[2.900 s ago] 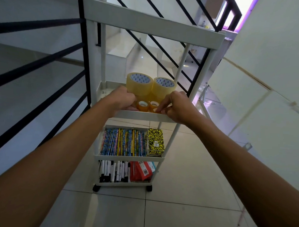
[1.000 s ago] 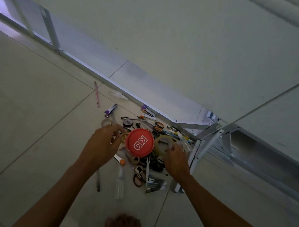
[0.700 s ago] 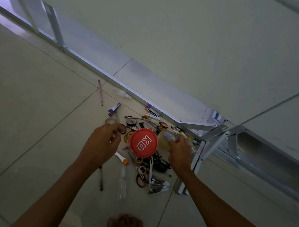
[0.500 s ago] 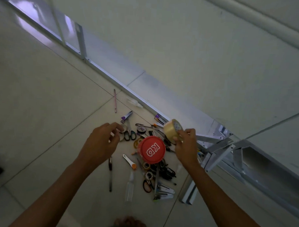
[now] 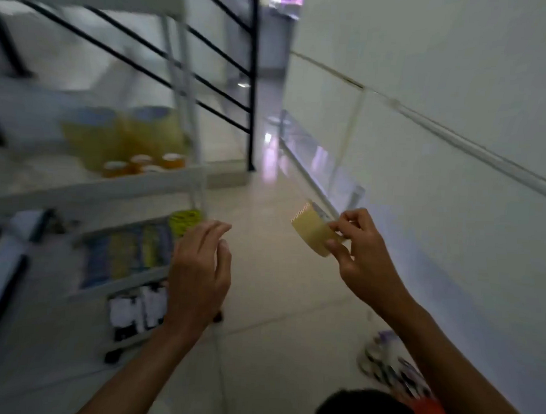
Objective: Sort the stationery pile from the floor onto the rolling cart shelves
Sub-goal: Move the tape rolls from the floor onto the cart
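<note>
The head view, blurred, shows pale glossy floor tiles (image 5: pixel 280 288) between a white wall (image 5: pixel 442 89) and a black stair railing (image 5: pixel 252 80). The white rolling cart (image 5: pixel 94 189) stands at left, big yellowish tape rolls (image 5: pixel 124 134) on one shelf. Half a second ago the view faced the floor pile; now the right hand (image 5: pixel 361 257) pinches a tan tape roll (image 5: pixel 311 233) in the air, well right of the cart. The left hand (image 5: pixel 200 266), fingers relaxed and holding nothing, is beside the cart's edge. Bare floor lies between cart and wall.

Home stair landing: black railing (image 5: pixel 221 79), tiled floor (image 5: pixel 277 301), white wall (image 5: pixel 442 89).
</note>
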